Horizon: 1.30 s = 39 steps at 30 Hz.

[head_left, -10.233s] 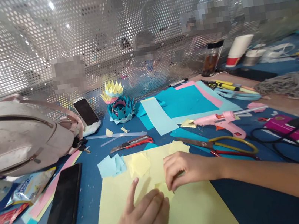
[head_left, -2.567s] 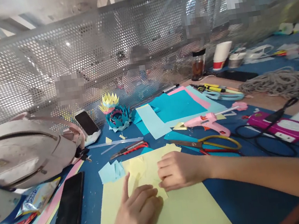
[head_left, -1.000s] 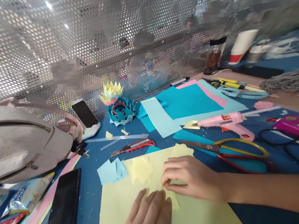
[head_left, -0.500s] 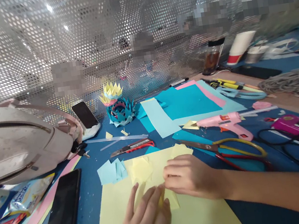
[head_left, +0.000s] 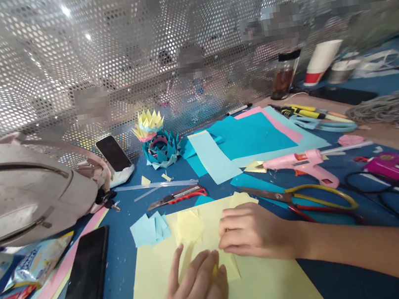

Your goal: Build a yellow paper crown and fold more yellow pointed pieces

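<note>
My left hand (head_left: 197,295) lies flat on a small yellow folded paper piece (head_left: 229,266), fingers spread, index finger stretched forward. My right hand (head_left: 251,230) presses the same piece from the right with curled fingers. The piece rests on a large pale yellow sheet (head_left: 273,288) on the blue table. Small yellow squares (head_left: 187,225) and light blue squares (head_left: 147,227) lie just beyond my hands.
A black phone (head_left: 80,282) lies at the left near a beige bag (head_left: 21,186). Scissors (head_left: 304,199), a pink glue gun (head_left: 299,162), a box cutter (head_left: 176,196) and blue sheets (head_left: 250,137) lie beyond. A paper lotus (head_left: 157,141) stands by the perforated metal screen.
Over the last second my left hand spread its fingers and slid slightly forward on the folded piece, while my right hand stayed pressing its right side. The view barely shifted.
</note>
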Each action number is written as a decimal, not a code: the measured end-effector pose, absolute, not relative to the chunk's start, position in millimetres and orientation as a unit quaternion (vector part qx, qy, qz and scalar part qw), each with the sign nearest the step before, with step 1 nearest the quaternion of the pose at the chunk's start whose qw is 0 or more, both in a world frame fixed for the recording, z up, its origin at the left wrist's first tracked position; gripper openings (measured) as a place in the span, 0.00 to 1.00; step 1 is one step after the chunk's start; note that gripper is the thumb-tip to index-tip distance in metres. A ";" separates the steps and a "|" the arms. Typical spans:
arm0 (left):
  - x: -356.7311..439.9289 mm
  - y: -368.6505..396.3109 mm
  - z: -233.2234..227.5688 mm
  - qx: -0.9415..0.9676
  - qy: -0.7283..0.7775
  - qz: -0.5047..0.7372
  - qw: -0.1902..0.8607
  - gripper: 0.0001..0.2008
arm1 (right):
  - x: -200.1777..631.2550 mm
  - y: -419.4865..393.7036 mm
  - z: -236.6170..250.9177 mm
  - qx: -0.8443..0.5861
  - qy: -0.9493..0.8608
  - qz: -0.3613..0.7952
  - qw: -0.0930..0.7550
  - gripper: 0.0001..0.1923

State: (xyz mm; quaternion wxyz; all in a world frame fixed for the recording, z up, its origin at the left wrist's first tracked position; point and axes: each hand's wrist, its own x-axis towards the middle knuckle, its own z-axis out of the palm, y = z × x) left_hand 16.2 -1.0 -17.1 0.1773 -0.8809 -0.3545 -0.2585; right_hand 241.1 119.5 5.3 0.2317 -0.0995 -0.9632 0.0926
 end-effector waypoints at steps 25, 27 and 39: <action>9.3 1.8 -19.8 -0.892 -0.355 -0.249 0.128 0.17 | 238.0 123.1 12.1 0.013 -0.971 -0.102 0.215 0.13; 4.6 3.2 -17.4 -0.898 -0.348 -0.248 0.108 0.16 | 238.9 125.0 14.6 0.017 -0.975 -0.093 0.203 0.13; -3.7 8.6 10.9 -0.932 -0.313 -0.171 0.067 0.20 | 241.9 125.0 17.0 -0.093 -0.970 0.119 0.189 0.16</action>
